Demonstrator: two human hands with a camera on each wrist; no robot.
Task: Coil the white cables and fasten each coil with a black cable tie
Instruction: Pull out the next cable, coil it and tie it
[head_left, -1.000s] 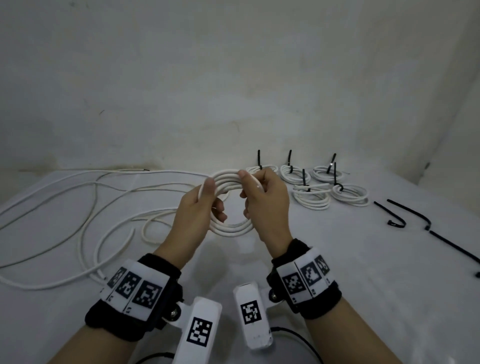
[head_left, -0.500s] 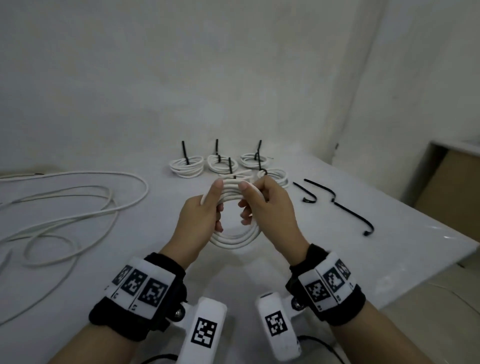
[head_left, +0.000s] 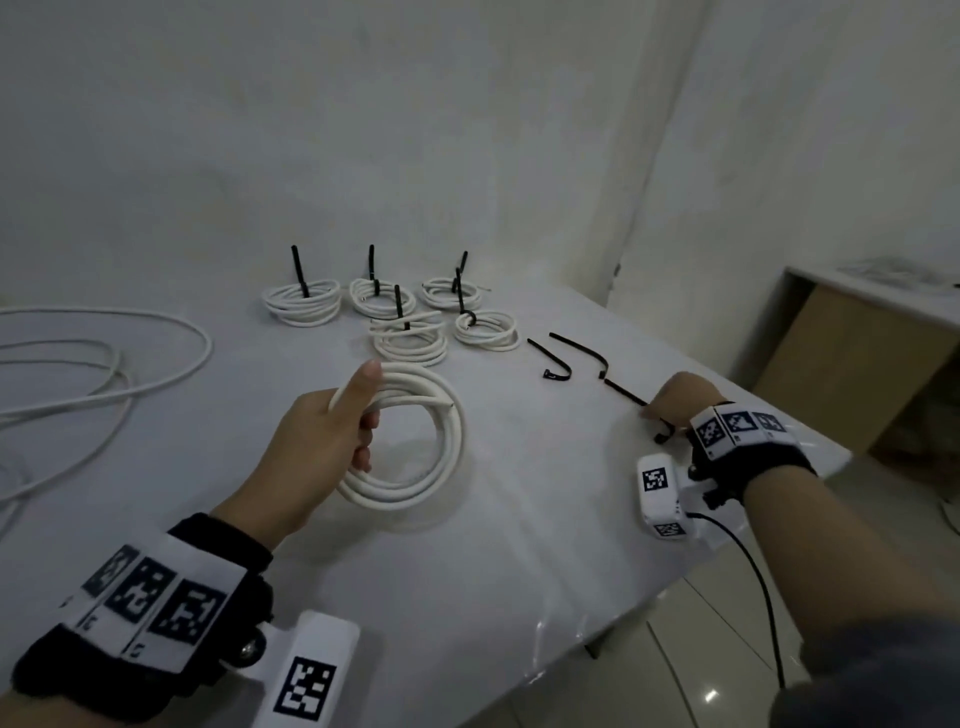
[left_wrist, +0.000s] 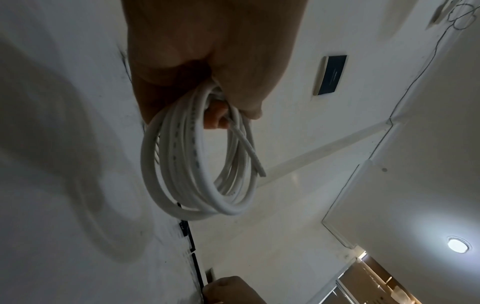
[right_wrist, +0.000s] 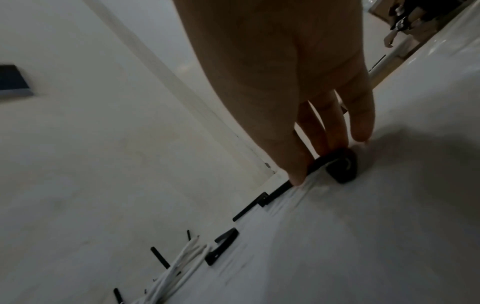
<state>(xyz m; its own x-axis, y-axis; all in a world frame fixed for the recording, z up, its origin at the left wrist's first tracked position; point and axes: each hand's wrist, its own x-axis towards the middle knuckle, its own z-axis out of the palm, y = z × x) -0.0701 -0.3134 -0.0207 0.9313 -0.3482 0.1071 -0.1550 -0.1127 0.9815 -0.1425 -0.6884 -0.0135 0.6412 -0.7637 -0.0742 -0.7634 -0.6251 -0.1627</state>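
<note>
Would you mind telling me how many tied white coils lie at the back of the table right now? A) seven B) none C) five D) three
C: five tied coils lie in a cluster on the table, each with a black cable tie sticking up, while the left hand holds a sixth, untied coil.

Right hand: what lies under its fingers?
Under the right hand lies a curled black cable tie on the white table; fingertips touch it. The hand hides the tie's middle stretch.
</note>
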